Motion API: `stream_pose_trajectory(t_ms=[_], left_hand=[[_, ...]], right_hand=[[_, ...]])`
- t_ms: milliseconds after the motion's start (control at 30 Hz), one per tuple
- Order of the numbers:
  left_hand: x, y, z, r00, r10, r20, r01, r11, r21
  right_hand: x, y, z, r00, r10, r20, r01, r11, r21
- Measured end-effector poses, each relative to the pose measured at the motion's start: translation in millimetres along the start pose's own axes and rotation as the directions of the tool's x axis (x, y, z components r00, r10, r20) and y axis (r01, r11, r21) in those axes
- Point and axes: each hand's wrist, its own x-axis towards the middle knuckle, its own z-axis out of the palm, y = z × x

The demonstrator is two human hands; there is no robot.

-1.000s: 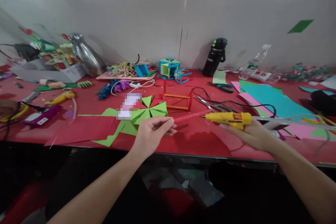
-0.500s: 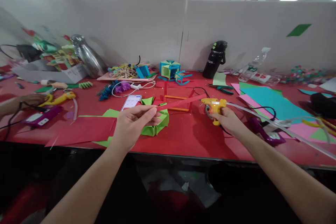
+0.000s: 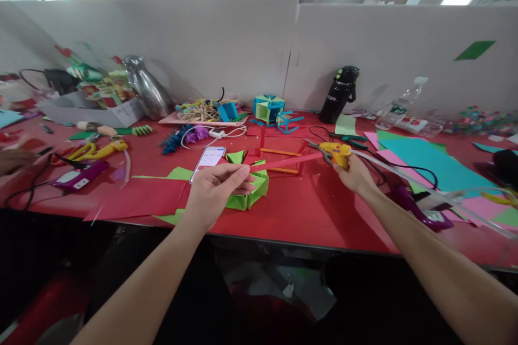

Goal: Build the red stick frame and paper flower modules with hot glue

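Between thumb and fingers, my left hand (image 3: 216, 188) pinches one end of a red paper strip (image 3: 287, 162), which stretches to the right above the table. My right hand (image 3: 356, 172) is wrapped round the handle of a yellow hot glue gun (image 3: 335, 150). The gun's nozzle points left, close above the strip's far end; whether they touch I cannot tell. A clear glue stick (image 3: 376, 161) trails from the gun's back. Partly behind my left hand sits a folded green paper piece (image 3: 254, 191). Beyond the strip stands a red and orange frame (image 3: 279, 151).
Red paper sheets (image 3: 140, 198) and a phone (image 3: 208, 160) lie to the left. A blue and green paper box (image 3: 267, 109) and a black bottle (image 3: 340, 94) stand by the partition. Coloured paper (image 3: 421, 156) and a purple device (image 3: 421, 209) lie right. Another person's hand (image 3: 16, 163) is at far left.
The view has shifted slightly, so things sit further right. My right hand has tilted the glue gun, its nozzle now nearer the strip's far end. The other person's hand has moved left.
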Motion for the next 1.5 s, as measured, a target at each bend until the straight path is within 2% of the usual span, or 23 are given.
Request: stream_pose_trajectory(t_ms=[100,200,333,567,633,733,833,933,1033,1167,1233,1300,1367,1400,1500], left_hand=[[-0.3,-0.3,1.1,1.0,0.02,-0.005,-0.02,0.999,0.03],[-0.8,1.3,2.2,0.997,0.071,-0.014,-0.07,0.992,0.108],[-0.3,5.1,-0.3,0.992,0.128,0.005,-0.126,0.972,0.196],[11.2,6.9,-23.7,0.98,0.181,-0.08,-0.175,0.982,0.077],[15.1,7.8,-29.0,0.977,0.176,-0.123,-0.171,0.984,0.051],[18.3,8.7,-31.7,0.973,0.167,-0.162,-0.162,0.986,0.043],[18.4,8.4,-29.6,0.975,0.16,-0.152,-0.154,0.987,0.047],[17.6,7.5,-27.4,0.979,0.158,-0.128,-0.15,0.986,0.066],[17.5,6.9,-27.5,0.979,0.16,-0.126,-0.149,0.985,0.09],[17.6,6.6,-29.0,0.979,0.159,-0.131,-0.147,0.984,0.098],[16.8,7.0,-28.2,0.981,0.156,-0.117,-0.144,0.984,0.103],[14.9,8.1,-25.7,0.986,0.146,-0.08,-0.136,0.983,0.126],[12.3,9.5,-21.4,0.993,0.12,-0.016,-0.115,0.979,0.168],[10.8,10.0,-19.0,0.995,0.098,0.02,-0.1,0.977,0.19],[6.8,9.4,-12.2,0.992,0.035,0.123,-0.062,0.972,0.225]], right_hand=[[4.2,3.6,-3.2,1.0,0.0,0.008,0.0,1.0,0.006],[5.1,-1.0,-5.1,0.998,-0.053,0.042,0.054,0.998,-0.02],[4.1,-7.1,-12.2,0.989,-0.038,0.142,0.035,0.999,0.024],[-13.2,-4.9,-28.4,0.952,-0.148,0.268,0.133,0.988,0.073],[-17.1,-4.0,-28.2,0.956,-0.145,0.254,0.137,0.989,0.05],[-17.1,-3.5,-22.5,0.981,-0.131,0.146,0.145,0.985,-0.095],[-11.3,-4.5,-14.0,0.994,-0.092,0.067,0.103,0.976,-0.191],[-4.3,-5.2,-10.8,0.996,-0.068,0.05,0.076,0.98,-0.185],[-4.6,-4.0,-21.4,0.995,-0.066,0.071,0.08,0.974,-0.213],[-28.5,-12.8,-53.6,0.996,-0.059,0.072,0.084,0.897,-0.434],[-47.2,-29.8,-67.5,0.978,-0.012,0.208,0.081,0.943,-0.323],[-64.0,-54.5,-74.0,0.93,-0.141,0.339,0.141,0.99,0.026],[-75.2,-80.8,-72.5,0.897,-0.225,0.379,0.079,0.928,0.365],[-78.3,-92.2,-69.5,0.904,-0.244,0.351,0.049,0.875,0.482],[-80.4,-113.1,-57.4,0.92,-0.248,0.305,-0.034,0.723,0.69]])
